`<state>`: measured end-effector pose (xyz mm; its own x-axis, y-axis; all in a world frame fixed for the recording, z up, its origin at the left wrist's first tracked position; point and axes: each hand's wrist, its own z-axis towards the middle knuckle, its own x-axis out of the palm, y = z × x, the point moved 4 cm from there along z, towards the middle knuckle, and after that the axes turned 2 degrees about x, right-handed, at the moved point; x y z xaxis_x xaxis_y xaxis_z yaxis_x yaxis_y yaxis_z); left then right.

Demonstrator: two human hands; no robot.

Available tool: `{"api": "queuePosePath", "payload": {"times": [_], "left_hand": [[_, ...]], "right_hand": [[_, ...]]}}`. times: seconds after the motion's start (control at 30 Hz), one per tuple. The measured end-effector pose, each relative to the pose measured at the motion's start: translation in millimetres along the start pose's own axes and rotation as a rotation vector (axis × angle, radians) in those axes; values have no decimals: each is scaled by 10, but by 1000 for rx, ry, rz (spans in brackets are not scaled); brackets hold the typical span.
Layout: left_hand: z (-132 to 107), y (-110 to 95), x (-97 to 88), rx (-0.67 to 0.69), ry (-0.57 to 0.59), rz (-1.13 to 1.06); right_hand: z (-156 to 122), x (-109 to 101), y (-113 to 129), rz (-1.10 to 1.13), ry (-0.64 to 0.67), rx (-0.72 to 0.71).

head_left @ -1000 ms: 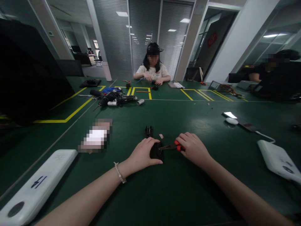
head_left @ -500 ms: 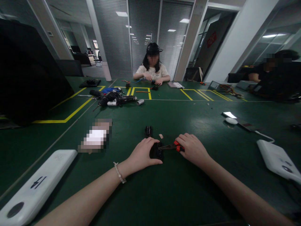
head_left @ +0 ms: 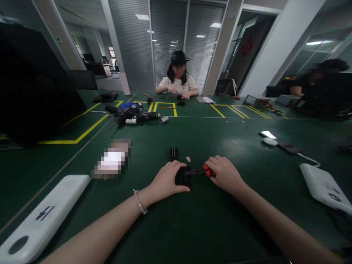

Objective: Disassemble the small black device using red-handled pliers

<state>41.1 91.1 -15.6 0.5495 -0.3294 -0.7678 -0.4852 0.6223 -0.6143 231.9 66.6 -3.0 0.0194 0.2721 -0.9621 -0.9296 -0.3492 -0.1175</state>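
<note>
My left hand point(head_left: 169, 178) grips a small black boxy part point(head_left: 182, 177) on the green table, thumb along its near side and fingers at its far side. What the part is cannot be made out. In my right hand point(head_left: 224, 170) is a pair of needle-nose pliers point(head_left: 208, 171) with red and black handles. Their dark jaws point left, and the tips touch or hover just over the top of the black part. Just beyond my left hand stands another small black part point(head_left: 173, 153). A small pale scrap point(head_left: 188, 159) lies beside it.
A long white device point(head_left: 62, 200) lies at left, near a blurred-out phone point(head_left: 111, 159). Farther back is a pile of tools and cables point(head_left: 132, 114). A white power bank point(head_left: 324, 183) with a cable and a white mouse point(head_left: 270, 141) are at right. A person point(head_left: 178, 79) sits opposite.
Almost nothing differs. Both hands, the pliers and the black part hold the same places.
</note>
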Motion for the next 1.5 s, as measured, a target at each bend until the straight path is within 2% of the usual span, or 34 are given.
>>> {"api": "queuePosePath", "payload": {"times": [0.33, 0.7, 1.5], "left_hand": [[-8, 10, 3, -16, 19, -16], [-7, -1, -2, -41, 28, -39], [-7, 15, 4, -5, 6, -16]], "right_hand": [[-16, -30, 18, -73, -68, -47], [-3, 24, -2, 41, 24, 25], [-12, 38, -10, 32, 18, 13]]}}
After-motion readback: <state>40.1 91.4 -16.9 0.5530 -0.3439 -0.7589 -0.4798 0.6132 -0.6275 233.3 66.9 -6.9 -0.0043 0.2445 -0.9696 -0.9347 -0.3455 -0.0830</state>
